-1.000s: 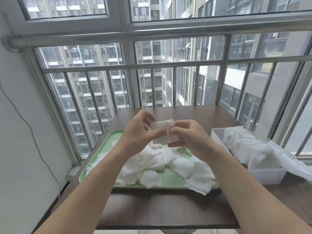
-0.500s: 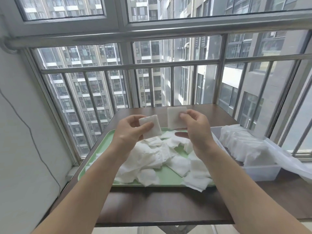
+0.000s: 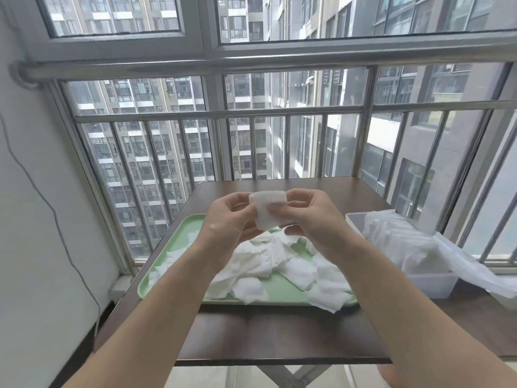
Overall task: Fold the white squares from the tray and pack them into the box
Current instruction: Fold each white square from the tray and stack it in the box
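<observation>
Nearest you, the dark worktop point(image 3: 279, 337) carries the green tray point(image 3: 179, 236), where the loose squares point(image 3: 268, 256) lie in a crumpled, overlapping heap, one corner hanging over the tray's near rim. Above that heap your left hand point(image 3: 223, 222) and right hand point(image 3: 316, 219) both pinch one white square point(image 3: 265, 217) by its side edges, thumbs toward you. It looks feather-light, limp and easily creased, so take it at the corners and fold against your fingers. The box point(image 3: 430, 284) stands just right of the tray, already holding a leaning row of folded squares point(image 3: 400, 242). A loose plastic sheet point(image 3: 481, 273) drapes over its far side and may snag. Beyond stand the window bars point(image 3: 279, 110).
</observation>
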A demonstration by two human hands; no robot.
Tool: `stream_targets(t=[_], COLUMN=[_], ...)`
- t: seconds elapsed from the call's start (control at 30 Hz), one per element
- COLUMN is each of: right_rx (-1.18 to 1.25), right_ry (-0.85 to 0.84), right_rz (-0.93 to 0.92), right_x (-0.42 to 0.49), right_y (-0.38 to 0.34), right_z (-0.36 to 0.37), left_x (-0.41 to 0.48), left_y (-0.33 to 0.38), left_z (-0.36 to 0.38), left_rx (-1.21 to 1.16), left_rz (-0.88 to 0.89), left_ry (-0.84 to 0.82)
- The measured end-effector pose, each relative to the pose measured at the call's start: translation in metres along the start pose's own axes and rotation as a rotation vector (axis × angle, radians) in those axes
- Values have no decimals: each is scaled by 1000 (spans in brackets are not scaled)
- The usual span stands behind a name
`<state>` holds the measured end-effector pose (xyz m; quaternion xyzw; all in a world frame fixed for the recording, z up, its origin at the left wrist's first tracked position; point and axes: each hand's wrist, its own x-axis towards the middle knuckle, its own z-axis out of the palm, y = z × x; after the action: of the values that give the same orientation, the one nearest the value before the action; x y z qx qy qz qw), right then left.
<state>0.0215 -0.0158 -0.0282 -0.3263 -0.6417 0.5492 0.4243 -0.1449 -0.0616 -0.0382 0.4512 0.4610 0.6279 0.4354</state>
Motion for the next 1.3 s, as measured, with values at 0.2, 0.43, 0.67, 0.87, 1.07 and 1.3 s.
stream_targets(t=[0.2,0.43,0.67,0.87,1.07,1.3], right_rx=[-86,-517,-1011,-1174,-1045,-624], right_ry=[52,89,-466,-450,-498,-354], right_rz=[-16,-42,-104,-217,-167,-71], right_x=[-2,-6,-36,-46,-41,-28], right_y=[-10,-9,5,28,27,16], right_z=[13,27,40,52,43,24], left_x=[-9,-26,-29,-34,-33,-28], left_y=[6,10,-2,-2,-3,-10], left_z=[-5,-19,-58,-64,-63,-56], left_rx=[23,42,43,61,62,87], left_rz=[-2,65,-1,-32,-44,-53], left_ry=[-5,34,215,207,193,194])
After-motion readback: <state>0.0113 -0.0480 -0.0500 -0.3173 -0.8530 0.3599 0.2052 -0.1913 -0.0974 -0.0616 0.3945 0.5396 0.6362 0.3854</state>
